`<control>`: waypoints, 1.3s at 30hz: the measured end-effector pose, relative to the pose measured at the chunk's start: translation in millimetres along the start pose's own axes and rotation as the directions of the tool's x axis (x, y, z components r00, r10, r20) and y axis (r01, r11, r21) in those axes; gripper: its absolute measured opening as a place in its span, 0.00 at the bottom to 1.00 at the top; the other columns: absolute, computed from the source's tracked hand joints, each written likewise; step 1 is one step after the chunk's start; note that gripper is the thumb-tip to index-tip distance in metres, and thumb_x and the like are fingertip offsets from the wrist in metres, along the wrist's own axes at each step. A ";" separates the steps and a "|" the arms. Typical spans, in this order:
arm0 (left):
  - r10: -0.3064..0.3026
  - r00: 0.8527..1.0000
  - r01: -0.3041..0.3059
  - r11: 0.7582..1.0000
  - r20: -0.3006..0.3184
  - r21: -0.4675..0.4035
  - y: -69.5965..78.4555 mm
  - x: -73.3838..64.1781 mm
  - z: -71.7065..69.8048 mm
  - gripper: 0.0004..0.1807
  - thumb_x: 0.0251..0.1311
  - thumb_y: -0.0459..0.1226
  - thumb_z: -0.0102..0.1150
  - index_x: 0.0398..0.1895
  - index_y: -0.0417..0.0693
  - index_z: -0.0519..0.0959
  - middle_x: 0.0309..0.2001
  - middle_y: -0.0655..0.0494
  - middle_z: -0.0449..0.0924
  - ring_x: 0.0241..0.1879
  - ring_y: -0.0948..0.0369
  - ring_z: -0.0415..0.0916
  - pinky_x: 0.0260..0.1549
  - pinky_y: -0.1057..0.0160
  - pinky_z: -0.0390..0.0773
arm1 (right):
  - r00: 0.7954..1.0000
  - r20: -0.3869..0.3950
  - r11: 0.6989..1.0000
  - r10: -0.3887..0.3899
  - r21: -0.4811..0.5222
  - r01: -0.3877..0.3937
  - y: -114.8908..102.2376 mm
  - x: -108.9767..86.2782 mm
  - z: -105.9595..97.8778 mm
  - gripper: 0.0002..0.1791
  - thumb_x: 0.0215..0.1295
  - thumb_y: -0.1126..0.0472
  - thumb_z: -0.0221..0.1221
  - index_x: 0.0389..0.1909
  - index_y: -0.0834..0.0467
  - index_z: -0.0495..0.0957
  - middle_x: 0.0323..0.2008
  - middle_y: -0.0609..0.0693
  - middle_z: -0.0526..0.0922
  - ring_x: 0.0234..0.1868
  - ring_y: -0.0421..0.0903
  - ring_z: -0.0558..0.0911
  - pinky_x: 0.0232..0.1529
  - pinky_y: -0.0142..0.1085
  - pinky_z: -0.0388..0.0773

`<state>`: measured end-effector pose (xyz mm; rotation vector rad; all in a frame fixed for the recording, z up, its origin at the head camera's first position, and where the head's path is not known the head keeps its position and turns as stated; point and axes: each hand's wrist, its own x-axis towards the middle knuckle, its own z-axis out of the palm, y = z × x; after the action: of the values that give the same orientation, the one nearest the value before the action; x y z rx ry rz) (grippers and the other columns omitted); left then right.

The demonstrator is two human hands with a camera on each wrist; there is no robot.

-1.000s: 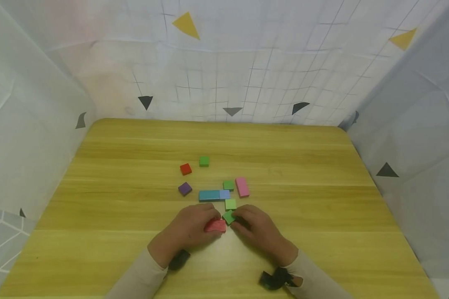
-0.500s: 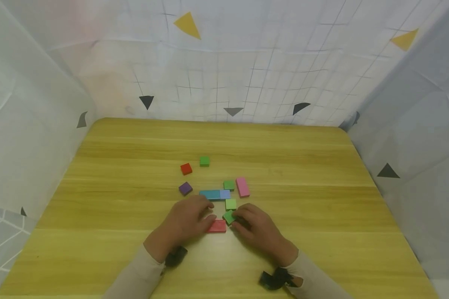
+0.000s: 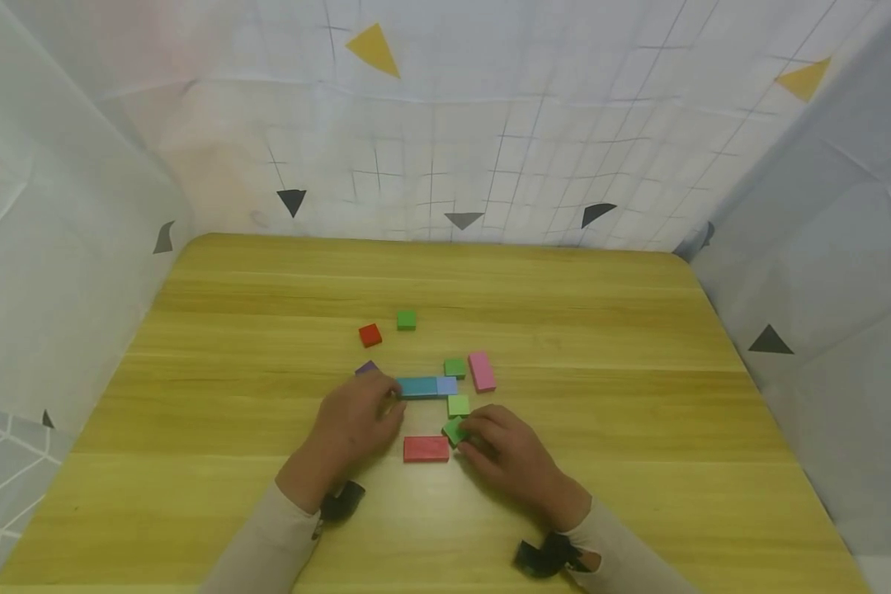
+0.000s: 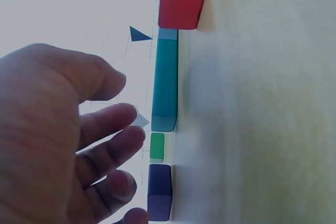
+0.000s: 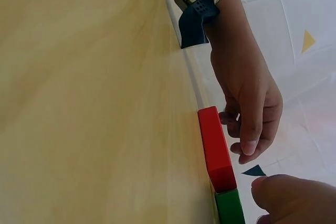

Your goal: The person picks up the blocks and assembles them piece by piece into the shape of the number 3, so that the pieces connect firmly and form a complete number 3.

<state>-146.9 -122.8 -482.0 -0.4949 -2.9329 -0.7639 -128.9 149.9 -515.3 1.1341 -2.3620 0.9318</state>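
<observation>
My left hand [image 3: 352,417] hovers loosely spread with nothing in its fingers. Its fingertips reach the left end of the teal block [image 3: 418,387] in the head view and partly cover the purple block [image 3: 367,367]. The left wrist view shows its thumb and fingers apart, beside the teal block [image 4: 165,82] and the purple block [image 4: 159,190]. My right hand [image 3: 512,454] has relaxed, bent fingers right at the corner of a turned green block [image 3: 454,431]. In the right wrist view a gap shows between its thumb [image 5: 286,195] and this green block [image 5: 230,208].
A red block [image 3: 426,449] lies between the hands. Light green [image 3: 458,405], light blue [image 3: 446,385], green [image 3: 454,367] and pink blocks [image 3: 482,371] stand close by. Farther back are a small red block [image 3: 370,335] and a green one [image 3: 406,320]. Patterned cloth [image 3: 431,157] borders the table.
My left hand has let go of the red block and moved up and left to the teal and purple blocks. The right hand has stayed at the turned green block.
</observation>
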 end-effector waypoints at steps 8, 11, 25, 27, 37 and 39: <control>-0.031 0.992 0.033 0.999 -0.118 0.007 -4.2 1.5 -0.3 0.11 0.62 0.43 0.60 0.45 0.51 0.82 0.41 0.61 0.79 0.40 0.61 0.77 0.36 0.60 0.80 | 0.999 -0.020 0.999 -0.042 -0.003 0.041 -1.5 1.9 0.6 0.13 0.59 0.58 0.68 0.43 0.59 0.83 0.44 0.50 0.82 0.44 0.44 0.80 0.45 0.34 0.81; -0.068 0.985 0.070 0.997 -0.160 0.009 -6.3 2.2 1.0 0.12 0.64 0.44 0.60 0.46 0.50 0.82 0.43 0.58 0.79 0.41 0.60 0.78 0.37 0.58 0.81 | 0.998 -0.034 0.998 -0.057 -0.004 0.057 -2.2 2.2 1.2 0.13 0.59 0.59 0.68 0.43 0.59 0.83 0.44 0.51 0.82 0.44 0.44 0.80 0.45 0.34 0.81; -0.178 0.957 0.181 0.983 -0.227 -0.009 -4.9 0.8 -0.7 0.10 0.61 0.42 0.62 0.42 0.48 0.82 0.43 0.55 0.80 0.40 0.57 0.78 0.35 0.55 0.82 | 0.991 -0.050 0.993 -0.121 -0.024 0.120 -5.8 1.0 1.4 0.13 0.57 0.60 0.69 0.42 0.58 0.83 0.44 0.49 0.82 0.46 0.45 0.80 0.48 0.36 0.79; -0.183 0.957 0.186 0.983 -0.224 -0.007 -4.0 0.7 -0.9 0.10 0.61 0.42 0.62 0.42 0.48 0.82 0.44 0.55 0.80 0.41 0.56 0.79 0.36 0.54 0.82 | 0.992 -0.041 0.993 -0.120 -0.027 0.118 -7.5 0.7 1.0 0.12 0.57 0.60 0.68 0.42 0.58 0.83 0.44 0.49 0.82 0.46 0.45 0.79 0.48 0.35 0.79; -0.183 0.961 0.192 0.981 -0.207 0.028 -0.9 -1.7 -0.7 0.11 0.65 0.39 0.63 0.47 0.45 0.84 0.49 0.53 0.81 0.45 0.54 0.80 0.42 0.52 0.83 | 0.983 -0.012 0.983 -0.181 -0.021 0.180 -19.5 2.6 3.3 0.10 0.58 0.60 0.68 0.41 0.56 0.85 0.42 0.48 0.84 0.46 0.44 0.80 0.51 0.35 0.79; -0.177 0.963 0.186 0.982 -0.203 0.029 -0.3 -2.3 -0.7 0.10 0.66 0.39 0.61 0.46 0.45 0.84 0.49 0.54 0.81 0.45 0.54 0.80 0.42 0.53 0.83 | 0.979 -0.018 0.979 -0.201 -0.024 0.200 -20.5 3.1 3.7 0.10 0.57 0.61 0.68 0.41 0.56 0.85 0.42 0.48 0.84 0.46 0.44 0.81 0.51 0.35 0.79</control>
<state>-144.8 -124.0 -481.9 -0.1356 -2.8258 -0.7122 -114.8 136.2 -507.9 1.3189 -2.1866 0.8412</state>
